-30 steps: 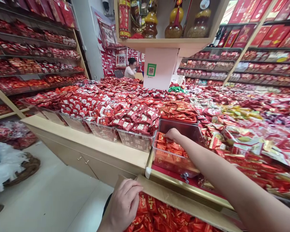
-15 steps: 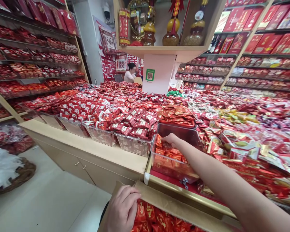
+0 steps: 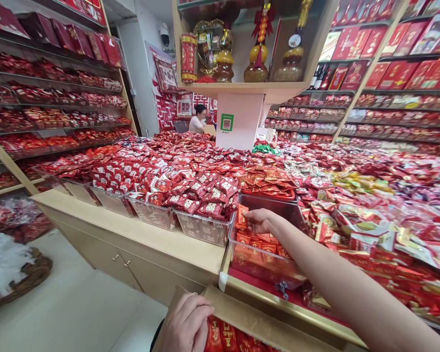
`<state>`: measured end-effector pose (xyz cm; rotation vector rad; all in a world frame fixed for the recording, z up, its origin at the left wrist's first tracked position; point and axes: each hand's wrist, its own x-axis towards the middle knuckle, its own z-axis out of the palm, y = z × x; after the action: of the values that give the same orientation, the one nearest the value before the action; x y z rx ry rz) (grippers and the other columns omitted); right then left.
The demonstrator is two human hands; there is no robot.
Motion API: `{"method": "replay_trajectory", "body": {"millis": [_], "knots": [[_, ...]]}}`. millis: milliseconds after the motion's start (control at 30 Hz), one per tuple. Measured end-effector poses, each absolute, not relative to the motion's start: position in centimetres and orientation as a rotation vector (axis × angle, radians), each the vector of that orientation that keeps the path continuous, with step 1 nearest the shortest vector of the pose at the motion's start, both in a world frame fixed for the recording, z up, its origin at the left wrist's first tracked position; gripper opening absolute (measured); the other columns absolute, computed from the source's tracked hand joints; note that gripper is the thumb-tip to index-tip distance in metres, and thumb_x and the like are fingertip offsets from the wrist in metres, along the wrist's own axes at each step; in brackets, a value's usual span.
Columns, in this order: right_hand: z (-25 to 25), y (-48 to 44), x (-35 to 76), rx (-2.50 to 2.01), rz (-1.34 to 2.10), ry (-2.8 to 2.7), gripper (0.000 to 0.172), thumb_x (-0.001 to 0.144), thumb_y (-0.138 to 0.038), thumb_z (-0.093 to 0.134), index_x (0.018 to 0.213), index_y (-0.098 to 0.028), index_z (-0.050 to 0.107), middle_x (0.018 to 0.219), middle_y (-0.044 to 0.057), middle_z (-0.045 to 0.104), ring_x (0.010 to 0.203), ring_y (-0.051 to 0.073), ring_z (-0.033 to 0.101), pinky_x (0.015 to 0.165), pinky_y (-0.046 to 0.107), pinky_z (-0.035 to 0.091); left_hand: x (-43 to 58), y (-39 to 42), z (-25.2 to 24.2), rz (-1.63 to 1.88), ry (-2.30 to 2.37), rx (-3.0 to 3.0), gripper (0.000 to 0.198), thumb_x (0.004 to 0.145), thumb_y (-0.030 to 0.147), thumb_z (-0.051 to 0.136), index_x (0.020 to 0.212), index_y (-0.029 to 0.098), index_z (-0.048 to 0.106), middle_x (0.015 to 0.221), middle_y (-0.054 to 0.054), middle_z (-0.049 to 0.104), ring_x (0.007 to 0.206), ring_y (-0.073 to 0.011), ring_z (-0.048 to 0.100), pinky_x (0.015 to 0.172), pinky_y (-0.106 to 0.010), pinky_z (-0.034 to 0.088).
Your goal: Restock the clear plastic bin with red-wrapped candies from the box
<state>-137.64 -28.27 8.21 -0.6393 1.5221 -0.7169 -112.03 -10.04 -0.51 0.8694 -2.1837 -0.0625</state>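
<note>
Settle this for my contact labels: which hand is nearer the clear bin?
Right. The right hand is inside the clear bin, pinching an orange-red packet; the left hand rests lower, on red packets in the cardboard box, apart from the bin.

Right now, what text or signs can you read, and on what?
"囍": red wall sign.
"囍", apparently: white-faced packets.
QR code, no words: card.
Gold characters, blurred: carton packets by left hand.
Too small: packet in right hand; shelf boxes.
</note>
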Motion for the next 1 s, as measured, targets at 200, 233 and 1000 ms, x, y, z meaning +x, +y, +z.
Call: {"method": "replay_trajectory", "body": {"millis": [200, 233, 1000], "knots": [[8.5, -28.0, -137.4, -0.698, -0.822, 1.608, 0.023, 0.083, -0.016, 0.051, 0.062, -0.016, 0.044, 0.044, -0.006, 0.044, 0.039, 0.005, 0.040, 0.039, 0.015, 0.034, -112.1, -10.0, -0.6, -0.081, -2.168, 0.887, 0.026, 0.078, 0.004, 0.042, 0.091, 0.019, 0.057, 0.086, -0.005, 0.061, 0.080, -0.0158, 0.057, 0.071, -0.028, 0.049], [8.4, -28.2, -137.5, -0.693, -0.825, 1.631, 0.024, 0.082, -0.016, 0.053, 0.060, -0.015, 0.043, 0.043, -0.006, 0.043, 0.038, 0.005, 0.039, 0.038, 0.015, 0.032, -112.1, -10.0, -0.6, -0.095, -2.167, 0.898, 0.026, 0.078, 0.004, 0.041, 0.092, 0.019, 0.057, 0.086, -0.005, 0.061, 0.080, -0.0161, 0.057, 0.070, -0.029, 0.049], [5.5, -29.2, -138.2, -0.970, -0.785, 1.968, 0.024, 0.061, -0.016, 0.074, 0.058, -0.014, 0.050, 0.036, -0.007, 0.041, 0.037, 0.008, 0.046, 0.039, 0.019, 0.041, -112.0, -9.6, -0.8, -0.195, -2.177, 0.957, 0.028, 0.079, 0.004, 0.042, 0.096, 0.022, 0.057, 0.092, -0.005, 0.060, 0.087, -0.0180, 0.055, 0.074, -0.032, 0.048]]}}
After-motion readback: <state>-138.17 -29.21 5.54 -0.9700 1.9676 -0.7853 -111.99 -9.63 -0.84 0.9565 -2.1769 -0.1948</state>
